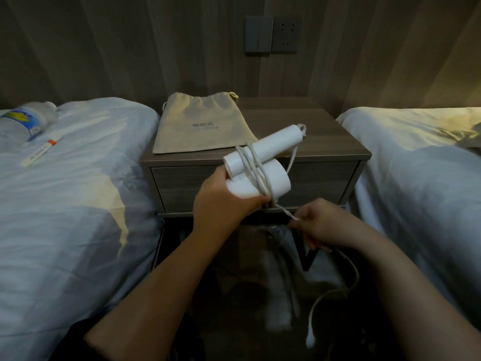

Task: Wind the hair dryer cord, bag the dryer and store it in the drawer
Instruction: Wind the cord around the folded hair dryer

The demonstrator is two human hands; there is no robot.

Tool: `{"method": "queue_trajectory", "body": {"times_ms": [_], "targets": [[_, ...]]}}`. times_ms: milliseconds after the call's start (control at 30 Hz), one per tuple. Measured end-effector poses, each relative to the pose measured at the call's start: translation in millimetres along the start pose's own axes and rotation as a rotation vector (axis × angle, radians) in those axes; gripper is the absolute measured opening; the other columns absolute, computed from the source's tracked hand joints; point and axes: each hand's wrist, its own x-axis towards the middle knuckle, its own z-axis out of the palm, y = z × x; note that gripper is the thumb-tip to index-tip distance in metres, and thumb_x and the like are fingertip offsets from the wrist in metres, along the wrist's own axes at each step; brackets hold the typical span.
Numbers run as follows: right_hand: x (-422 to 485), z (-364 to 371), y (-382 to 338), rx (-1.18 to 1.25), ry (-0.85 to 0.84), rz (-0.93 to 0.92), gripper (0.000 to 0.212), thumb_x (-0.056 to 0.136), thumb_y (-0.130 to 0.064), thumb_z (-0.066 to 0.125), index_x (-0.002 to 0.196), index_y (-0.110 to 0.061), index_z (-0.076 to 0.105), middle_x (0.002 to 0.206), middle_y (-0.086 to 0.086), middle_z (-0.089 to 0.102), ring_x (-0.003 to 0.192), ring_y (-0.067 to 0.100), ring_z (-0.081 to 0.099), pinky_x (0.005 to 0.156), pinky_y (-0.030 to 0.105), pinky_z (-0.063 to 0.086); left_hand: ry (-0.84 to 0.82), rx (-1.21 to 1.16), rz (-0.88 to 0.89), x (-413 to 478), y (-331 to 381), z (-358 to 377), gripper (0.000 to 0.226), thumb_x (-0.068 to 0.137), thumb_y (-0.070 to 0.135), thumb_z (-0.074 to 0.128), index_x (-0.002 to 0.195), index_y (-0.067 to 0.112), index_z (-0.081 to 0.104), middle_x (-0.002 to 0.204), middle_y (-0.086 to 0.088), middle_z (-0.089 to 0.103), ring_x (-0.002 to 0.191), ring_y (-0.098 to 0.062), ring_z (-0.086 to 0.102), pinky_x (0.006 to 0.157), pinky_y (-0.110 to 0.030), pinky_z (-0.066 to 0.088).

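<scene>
Now, the left hand (pixel 223 201) grips the folded dryer (pixel 270 181), fingers curled round its barrel, the cord (pixel 253 170) looped several times over it. The right hand (pixel 320 225) pinches the cord just right of those fingers, and the slack drops to the plug (pixel 310 340). Beyond the fingers the bag (pixel 203 126) lies flat on the wooden nightstand (pixel 325 136), its drawer (pixel 325 183) closed. Beds (pixel 65 191) flank it, with sockets (pixel 284 34) on the panelled wall.
</scene>
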Motion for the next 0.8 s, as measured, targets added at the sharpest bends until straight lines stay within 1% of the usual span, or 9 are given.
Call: {"method": "queue_trajectory", "body": {"times_ms": [67, 133, 267, 400, 500, 567, 633, 733, 800], "targets": [[-9, -2, -3, -0.066, -0.154, -0.044, 0.017, 0.094, -0.019, 0.049, 0.095, -0.009, 0.063, 0.051, 0.005, 0.060, 0.030, 0.009, 0.044, 0.037, 0.019, 0.039, 0.013, 0.059, 0.029, 2, -5, -2, 0.088, 0.053, 0.054, 0.081, 0.128, 0.021, 0.049, 0.123, 0.002, 0.061, 0.112, -0.012, 0.055, 0.097, -0.035, 0.046], [-18, -8, -6, -0.144, -0.217, -0.109, 0.016, 0.091, -0.012, 0.050, 0.101, -0.017, 0.062, 0.049, -0.004, 0.061, 0.035, 0.004, 0.049, 0.041, 0.014, 0.039, -0.009, 0.110, 0.037, 4, -9, -4, 0.091, 0.048, 0.064, 0.073, 0.126, 0.022, 0.050, 0.121, 0.002, 0.062, 0.112, -0.014, 0.056, 0.096, -0.038, 0.048], [-23, -21, -10, -0.343, 0.122, -0.264, 0.017, 0.087, -0.016, 0.056, 0.087, -0.026, 0.069, 0.057, -0.015, 0.055, 0.057, -0.004, 0.052, 0.060, 0.019, 0.041, -0.207, 0.192, 0.015, 10, -13, -8, 0.085, 0.049, 0.058, 0.079, 0.123, 0.025, 0.052, 0.117, 0.002, 0.063, 0.107, -0.017, 0.058, 0.093, -0.039, 0.049], [-24, -18, -10, -0.368, 0.408, -0.329, 0.008, 0.082, -0.027, 0.066, 0.080, -0.024, 0.073, 0.071, -0.008, 0.068, 0.072, 0.009, 0.061, 0.063, 0.023, 0.041, -0.462, 0.306, -0.008, 11, -14, -7, 0.086, 0.050, 0.060, 0.078, 0.124, 0.026, 0.049, 0.118, 0.002, 0.062, 0.103, -0.016, 0.058, 0.091, -0.038, 0.050], [-28, -18, -13, -0.428, 0.488, -0.287, 0.029, 0.072, -0.045, 0.073, 0.059, -0.027, 0.054, 0.055, -0.013, 0.047, 0.056, 0.002, 0.044, 0.050, 0.018, 0.026, -0.600, 0.338, -0.005, 9, -12, -5, 0.083, 0.054, 0.056, 0.079, 0.126, 0.028, 0.048, 0.117, 0.006, 0.060, 0.100, -0.011, 0.055, 0.088, -0.029, 0.048], [-27, -17, -16, -0.456, 0.477, -0.226, 0.041, 0.069, -0.050, 0.073, 0.054, -0.030, 0.040, 0.055, -0.015, 0.040, 0.054, -0.003, 0.036, 0.049, 0.018, 0.020, -0.664, 0.333, -0.007, 6, -11, -3, 0.081, 0.056, 0.054, 0.080, 0.126, 0.029, 0.048, 0.114, 0.010, 0.057, 0.098, -0.009, 0.053, 0.086, -0.027, 0.046], [-22, -15, -15, -0.421, 0.444, -0.188, 0.039, 0.066, -0.049, 0.075, 0.056, -0.030, 0.043, 0.057, -0.013, 0.046, 0.057, 0.000, 0.041, 0.049, 0.021, 0.027, -0.723, 0.319, -0.010, 4, -13, -2, 0.081, 0.056, 0.053, 0.080, 0.127, 0.030, 0.047, 0.117, 0.011, 0.057, 0.100, -0.008, 0.052, 0.085, -0.026, 0.044], [-13, -15, -5, -0.257, 0.396, -0.158, 0.023, 0.061, -0.039, 0.082, 0.064, -0.023, 0.065, 0.069, -0.006, 0.064, 0.070, 0.009, 0.058, 0.063, 0.029, 0.048, -0.790, 0.300, 0.016, 4, -15, -2, 0.081, 0.056, 0.052, 0.080, 0.127, 0.035, 0.046, 0.122, 0.013, 0.057, 0.106, -0.007, 0.053, 0.086, -0.024, 0.042], [-9, -17, 3, -0.139, 0.391, -0.221, 0.017, 0.062, -0.027, 0.084, 0.065, -0.020, 0.069, 0.072, -0.008, 0.063, 0.073, 0.009, 0.059, 0.069, 0.029, 0.049, -0.798, 0.298, 0.049, 4, -15, -3, 0.080, 0.055, 0.052, 0.080, 0.127, 0.038, 0.046, 0.122, 0.015, 0.058, 0.105, -0.005, 0.053, 0.087, -0.023, 0.042]]}}
